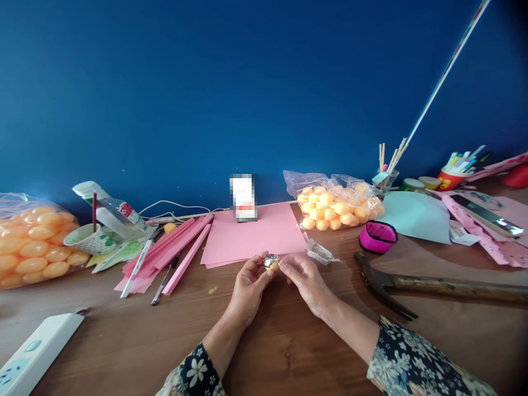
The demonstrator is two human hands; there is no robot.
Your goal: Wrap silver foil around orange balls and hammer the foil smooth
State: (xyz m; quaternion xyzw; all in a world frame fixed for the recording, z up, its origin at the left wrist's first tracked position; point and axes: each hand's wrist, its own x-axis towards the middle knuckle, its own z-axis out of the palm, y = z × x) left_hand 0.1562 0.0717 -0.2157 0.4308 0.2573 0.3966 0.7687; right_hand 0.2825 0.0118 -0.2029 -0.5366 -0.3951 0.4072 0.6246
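A small shiny metallic ball (271, 261), silvery on top with a yellow reflection or patch below, is between the thumb and fingers of my left hand (249, 286). My right hand (307, 281) is closed in a pinch close against the ball's right side. Whatever sits between those fingertips is too small to make out. Behind both hands lie pink paper sheets (256, 234). A small clear plastic packet (320, 253) rests on the wooden table (284, 341) just beyond my right hand.
Bags of orange balls stand at left (37, 247) and back right (330, 209). A hammer (445, 286) and magenta band (378, 237) lie right. Pink strips (173, 247), pens, a paper cup (84, 239) and a plastic bottle (111, 209) are left; a power strip (41, 352) is front left.
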